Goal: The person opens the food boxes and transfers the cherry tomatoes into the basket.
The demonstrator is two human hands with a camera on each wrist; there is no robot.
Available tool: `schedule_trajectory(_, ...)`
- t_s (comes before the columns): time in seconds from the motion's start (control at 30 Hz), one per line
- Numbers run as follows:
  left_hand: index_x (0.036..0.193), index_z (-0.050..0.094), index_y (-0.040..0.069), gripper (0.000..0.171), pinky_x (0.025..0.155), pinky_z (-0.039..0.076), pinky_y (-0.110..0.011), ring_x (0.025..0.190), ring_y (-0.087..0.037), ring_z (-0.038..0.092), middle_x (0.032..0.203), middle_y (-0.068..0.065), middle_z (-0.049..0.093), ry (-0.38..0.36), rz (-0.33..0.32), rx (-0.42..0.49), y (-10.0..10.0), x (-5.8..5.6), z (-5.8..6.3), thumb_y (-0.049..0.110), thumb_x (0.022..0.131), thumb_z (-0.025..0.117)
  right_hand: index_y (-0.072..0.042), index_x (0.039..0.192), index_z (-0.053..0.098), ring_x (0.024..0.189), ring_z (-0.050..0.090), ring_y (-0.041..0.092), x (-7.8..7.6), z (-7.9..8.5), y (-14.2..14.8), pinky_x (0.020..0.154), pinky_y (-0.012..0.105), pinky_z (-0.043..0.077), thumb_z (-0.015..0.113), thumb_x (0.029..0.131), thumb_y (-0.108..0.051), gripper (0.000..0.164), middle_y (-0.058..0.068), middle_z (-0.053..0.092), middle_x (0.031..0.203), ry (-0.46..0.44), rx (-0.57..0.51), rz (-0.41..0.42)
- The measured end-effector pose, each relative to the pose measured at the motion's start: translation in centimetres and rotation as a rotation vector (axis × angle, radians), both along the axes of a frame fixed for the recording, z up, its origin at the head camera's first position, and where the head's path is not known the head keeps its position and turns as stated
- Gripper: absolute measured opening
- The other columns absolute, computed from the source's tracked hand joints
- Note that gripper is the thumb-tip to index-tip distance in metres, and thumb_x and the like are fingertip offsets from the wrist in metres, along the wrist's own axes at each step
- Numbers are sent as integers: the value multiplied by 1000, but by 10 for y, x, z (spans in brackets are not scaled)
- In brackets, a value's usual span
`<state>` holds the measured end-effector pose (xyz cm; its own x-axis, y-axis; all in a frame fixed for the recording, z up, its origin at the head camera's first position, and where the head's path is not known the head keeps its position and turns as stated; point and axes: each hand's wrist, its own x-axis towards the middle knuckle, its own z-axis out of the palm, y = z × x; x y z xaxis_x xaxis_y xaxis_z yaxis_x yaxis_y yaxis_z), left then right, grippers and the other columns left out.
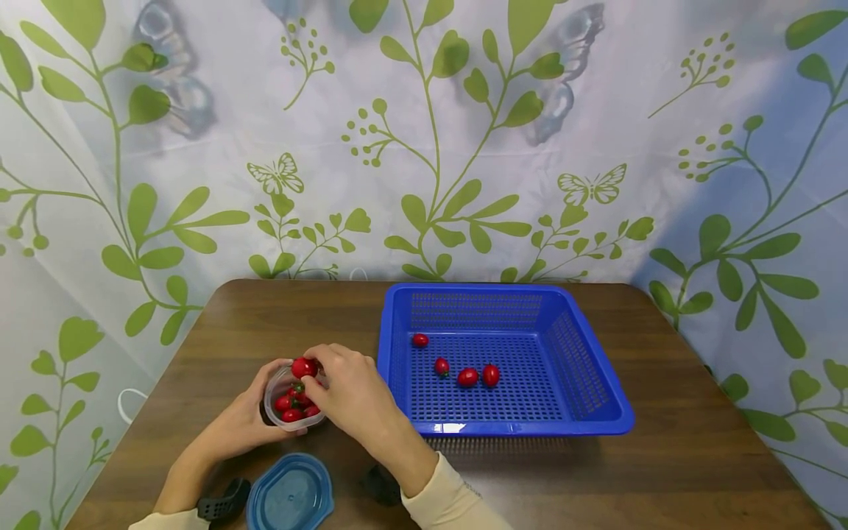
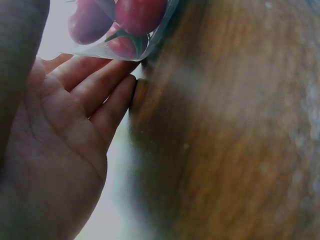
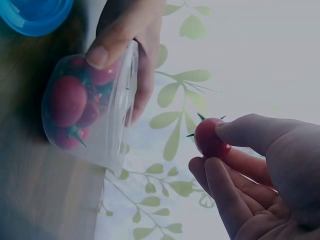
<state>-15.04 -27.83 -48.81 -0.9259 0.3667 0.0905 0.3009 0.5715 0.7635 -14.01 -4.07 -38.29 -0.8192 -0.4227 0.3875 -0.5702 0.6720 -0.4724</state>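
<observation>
My right hand pinches a red cherry tomato with green sepals between thumb and fingertips, just above the rim of a clear plastic container. Several more cherry tomatoes lie inside that container. Around its left side curls my left hand, gripping it, with the thumb over the rim in the right wrist view. To the right stands a blue plastic basket, where several cherry tomatoes lie apart on the mesh floor.
A blue lid lies near the front edge, below the container. Beside it a black strap circles the left wrist. The brown wooden table ends at a leaf-patterned curtain behind.
</observation>
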Motion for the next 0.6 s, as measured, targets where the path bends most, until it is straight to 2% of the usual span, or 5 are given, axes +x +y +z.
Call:
schedule_trajectory(0.13, 155, 25, 23, 104, 94, 54, -31, 119, -28, 63, 137, -10, 59, -11, 3, -5, 0, 0, 0, 36, 77, 92, -14, 119, 72, 90, 72, 8, -1, 3, 4, 78, 12, 54, 76, 95, -23, 26, -2, 74, 111, -14, -22, 11)
schedule_trajectory(0.4, 156, 25, 19, 106, 95, 53, -31, 119, -17, 62, 138, -7, 61, 11, 10, -22, 0, 0, 1, 38, 76, 92, -12, 119, 73, 91, 72, 7, -4, 10, 14, 78, 13, 54, 77, 94, -22, 27, -1, 75, 111, -26, -55, 6)
schedule_trajectory(0.6, 155, 25, 19, 105, 100, 50, -27, 122, -16, 62, 139, -2, 63, 18, -10, 3, 0, 0, 1, 36, 77, 92, -11, 118, 73, 95, 73, 9, -8, 14, 25, 82, 16, 55, 78, 93, -20, 27, 1, 75, 110, -73, -115, -20)
